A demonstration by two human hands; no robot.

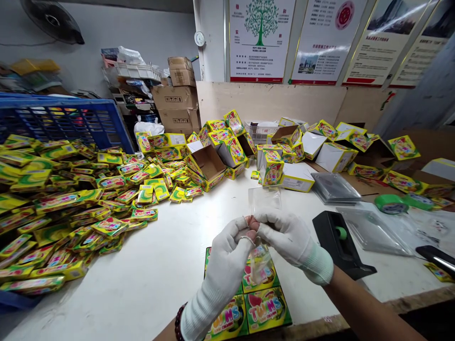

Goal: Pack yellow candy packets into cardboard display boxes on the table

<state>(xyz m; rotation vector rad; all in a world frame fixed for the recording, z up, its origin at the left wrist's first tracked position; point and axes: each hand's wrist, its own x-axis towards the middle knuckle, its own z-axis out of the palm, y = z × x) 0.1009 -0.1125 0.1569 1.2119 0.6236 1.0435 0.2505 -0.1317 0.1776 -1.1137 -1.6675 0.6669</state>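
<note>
White gloves with bare fingertips cover both hands. My left hand (229,255) and my right hand (287,239) meet at the fingertips, pinching a thin clear plastic piece (259,265) that hangs between them. Beneath the hands, green and yellow boxes printed "TWINS" (267,307) lie side by side near the table's front edge; my left hand and forearm hide part of them. Just beyond the fingertips a clear plastic sheet (265,199) lies on the white table.
Many small yellow-green packs (110,225) are heaped at left before a blue crate (64,118). Opened display boxes (209,163) line the back. At right are a black tape dispenser (337,241), clear plastic trays (373,229) and green tape rolls (391,203).
</note>
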